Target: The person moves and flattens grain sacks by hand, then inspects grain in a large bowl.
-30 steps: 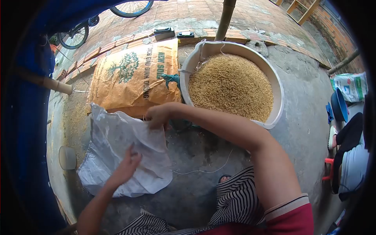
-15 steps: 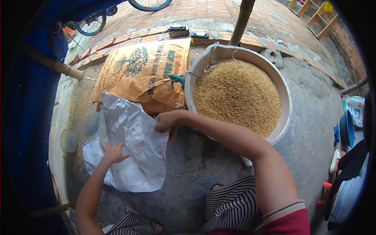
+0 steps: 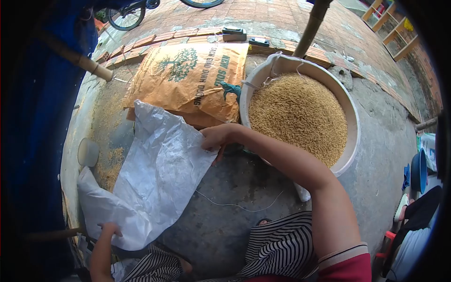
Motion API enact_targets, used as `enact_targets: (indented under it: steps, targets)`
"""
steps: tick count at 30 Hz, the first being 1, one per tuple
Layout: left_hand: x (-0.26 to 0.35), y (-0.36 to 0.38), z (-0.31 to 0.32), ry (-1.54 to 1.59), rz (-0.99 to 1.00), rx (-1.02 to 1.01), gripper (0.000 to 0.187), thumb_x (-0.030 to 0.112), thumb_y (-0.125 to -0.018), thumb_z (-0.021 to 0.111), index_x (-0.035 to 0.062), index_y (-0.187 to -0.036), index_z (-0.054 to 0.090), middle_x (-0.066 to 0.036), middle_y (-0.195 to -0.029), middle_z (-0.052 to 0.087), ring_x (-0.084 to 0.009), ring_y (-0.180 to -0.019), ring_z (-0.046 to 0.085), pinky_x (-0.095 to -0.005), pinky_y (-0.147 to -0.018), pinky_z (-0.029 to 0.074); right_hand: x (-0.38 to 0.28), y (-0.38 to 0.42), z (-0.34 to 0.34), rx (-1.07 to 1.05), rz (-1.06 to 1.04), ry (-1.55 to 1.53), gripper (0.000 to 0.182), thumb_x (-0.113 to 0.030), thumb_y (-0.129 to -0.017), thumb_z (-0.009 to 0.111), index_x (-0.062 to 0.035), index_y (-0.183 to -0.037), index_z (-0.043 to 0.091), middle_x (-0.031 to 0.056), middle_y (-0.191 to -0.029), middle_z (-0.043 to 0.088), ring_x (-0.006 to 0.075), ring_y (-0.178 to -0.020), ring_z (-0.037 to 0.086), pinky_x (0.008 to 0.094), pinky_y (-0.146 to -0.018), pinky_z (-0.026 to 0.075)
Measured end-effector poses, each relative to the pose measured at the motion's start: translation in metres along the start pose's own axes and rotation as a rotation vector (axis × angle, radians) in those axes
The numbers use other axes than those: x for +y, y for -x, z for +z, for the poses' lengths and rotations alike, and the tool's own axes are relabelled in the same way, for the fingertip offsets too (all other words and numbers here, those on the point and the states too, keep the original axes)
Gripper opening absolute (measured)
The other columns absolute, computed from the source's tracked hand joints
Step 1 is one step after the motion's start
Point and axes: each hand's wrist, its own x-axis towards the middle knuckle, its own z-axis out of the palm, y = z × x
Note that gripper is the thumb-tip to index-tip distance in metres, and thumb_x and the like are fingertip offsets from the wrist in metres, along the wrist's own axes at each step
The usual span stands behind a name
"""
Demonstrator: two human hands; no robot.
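Observation:
A crumpled white sack (image 3: 157,164) spreads between my two hands over the concrete floor. My right hand (image 3: 217,138) grips its upper right edge, near the bottom of an orange printed bag (image 3: 188,84). At the sack's lower left, my left hand (image 3: 110,229) has its fingers closed on the white material. Beside the orange bag stands a large round white tub (image 3: 353,141) heaped with golden grain (image 3: 298,117). A teal cloth tie (image 3: 230,90) lies between the bag and the tub.
A translucent container (image 3: 88,152) stands left, near scattered grain (image 3: 112,162). A bamboo pole (image 3: 314,28) rises behind the tub. Blue sheeting (image 3: 33,141) hangs at the left. At the right are a blue basin (image 3: 418,170), a red stool (image 3: 386,243) and part of another person (image 3: 420,211).
My left hand has moved down and left and closed on the sack, which is now spread wider toward the lower left. The view has shifted slightly, while my right hand keeps its hold.

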Motion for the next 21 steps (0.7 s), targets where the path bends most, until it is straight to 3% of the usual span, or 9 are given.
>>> enact_targets:
  steps: [2, 3, 7, 9, 12, 14, 16, 18, 21]
  targets:
    - [-0.011, -0.084, -0.001, 0.284, 0.339, 0.085, 0.062, 0.054, -0.069, 0.061, 0.0097, -0.113, 0.058, -0.013, -0.117, 0.056, -0.0289, -0.11, 0.052, -0.0427, -0.092, 0.04, -0.003, -0.003, 0.008, -0.015, -0.048, 0.001, 0.028, -0.008, -0.073, 0.048, 0.0024, -0.098, 0.055, 0.0129, -0.086, 0.062, 0.0262, -0.073, 0.064, 0.0371, -0.059, 0.058]
    - [-0.005, -0.048, -0.018, 0.248, 0.319, 0.648, 0.055, 0.054, -0.073, 0.058, 0.0046, -0.095, 0.065, -0.015, -0.1, 0.063, -0.0288, -0.096, 0.06, -0.037, -0.082, 0.046, -0.001, -0.008, 0.01, -0.044, -0.045, 0.021, 0.028, -0.008, -0.073, 0.048, 0.0024, -0.098, 0.055, 0.0129, -0.086, 0.062, 0.0262, -0.073, 0.064, 0.0371, -0.059, 0.058]
    - [0.048, 0.137, -0.139, 0.929, 0.756, 0.863, 0.054, 0.048, -0.084, 0.049, -0.0033, -0.068, 0.06, -0.018, -0.064, 0.06, -0.028, -0.06, 0.06, -0.0372, -0.06, 0.046, -0.01, -0.032, 0.033, 0.007, -0.024, 0.341, 0.041, -0.016, -0.077, 0.05, 0.0057, -0.11, 0.039, 0.0156, -0.089, 0.059, 0.0215, -0.078, 0.062, 0.0332, -0.065, 0.053]
    - [0.072, 0.193, -0.166, 1.279, 1.145, 0.568, 0.061, 0.058, -0.084, 0.044, -0.0021, -0.089, 0.056, -0.01, -0.066, 0.058, -0.0157, -0.06, 0.06, -0.0275, -0.053, 0.047, -0.022, -0.032, 0.052, 0.107, -0.036, 0.565, 0.042, -0.02, -0.08, 0.049, 0.0076, -0.108, 0.034, 0.0187, -0.097, 0.056, 0.0256, -0.089, 0.059, 0.0358, -0.073, 0.049]
    - [0.1, 0.234, -0.19, 1.496, 1.226, 0.342, 0.066, 0.052, -0.079, 0.056, -0.0042, -0.111, 0.045, -0.017, -0.089, 0.058, -0.02, -0.071, 0.063, -0.0288, -0.059, 0.051, -0.05, -0.025, 0.096, 0.066, -0.012, 0.814, 0.051, -0.029, -0.084, 0.05, 0.0069, -0.115, 0.032, 0.0196, -0.104, 0.054, 0.0234, -0.094, 0.058, 0.0331, -0.074, 0.049]
    - [0.112, 0.207, -0.191, 1.251, 1.164, 0.944, 0.058, 0.034, -0.076, 0.062, -0.0061, -0.113, 0.045, -0.019, -0.095, 0.059, -0.0257, -0.083, 0.062, -0.0321, -0.069, 0.051, -0.061, -0.016, 0.107, -0.1, -0.061, 0.566, 0.058, -0.035, -0.085, 0.051, 0.0057, -0.12, 0.029, 0.0191, -0.108, 0.052, 0.0228, -0.096, 0.056, 0.0331, -0.075, 0.049]
    - [0.136, 0.15, -0.187, 1.28, 1.204, 0.938, 0.055, 0.028, -0.075, 0.062, -0.0066, -0.114, 0.045, -0.02, -0.1, 0.058, -0.0284, -0.091, 0.059, -0.0331, -0.076, 0.048, -0.062, -0.018, 0.105, -0.29, -0.111, 0.324, 0.065, -0.042, -0.086, 0.051, 0.0045, -0.125, 0.027, 0.0186, -0.111, 0.051, 0.0221, -0.099, 0.055, 0.0331, -0.076, 0.049]
    - [0.137, 0.13, -0.166, 1.238, 1.217, 0.856, 0.056, 0.024, -0.075, 0.059, -0.0068, -0.119, 0.044, -0.025, -0.115, 0.052, -0.0335, -0.11, 0.049, -0.0347, -0.095, 0.037, -0.051, -0.031, 0.077, -0.045, -0.2, 0.099, 0.074, -0.049, -0.085, 0.051, 0.0005, -0.132, 0.021, 0.0166, -0.116, 0.048, 0.0215, -0.101, 0.052, 0.0334, -0.077, 0.048]
    - [0.141, 0.157, -0.133, 1.048, 1.363, 0.686, 0.058, 0.023, -0.076, 0.058, -0.0054, -0.124, 0.041, -0.026, -0.121, 0.047, -0.0329, -0.114, 0.046, -0.034, -0.097, 0.035, 0.001, -0.077, 0.027, 0.907, -0.173, -0.127, 0.068, -0.031, -0.08, 0.06, -0.0037, -0.131, 0.025, 0.0136, -0.12, 0.044, 0.0232, -0.108, 0.046, 0.038, -0.079, 0.045]
